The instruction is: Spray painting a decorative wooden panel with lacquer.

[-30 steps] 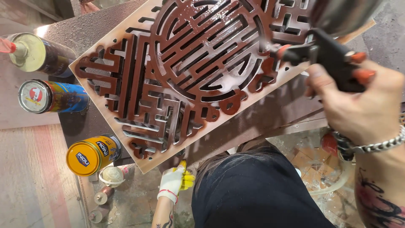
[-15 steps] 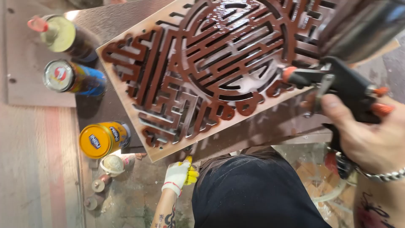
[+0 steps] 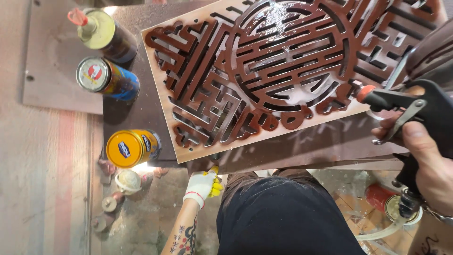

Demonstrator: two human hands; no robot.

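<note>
Fretwork panel (image 3: 283, 71), cut in a maze-and-circle pattern, lies flat on the dark bench (image 3: 137, 108), wet and glossy brown over most of its face, so the spraying looks well along. Her right hand (image 3: 424, 165) is wrapped tight round the black spray gun (image 3: 410, 104), a finger on the trigger lever, its orange nozzle at the panel's near edge. The gloved left hand (image 3: 200, 185) hangs low by the bench edge, fingers curled loosely, gripping nothing that I can see. The pale border and near corner want coverage next, I'd judge, with steady even passes. Three cans stand close by the panel's left end: a yellow can (image 3: 130, 148), a blue can (image 3: 106, 78), a nozzle-topped can (image 3: 101, 33); overspray could catch them
</note>
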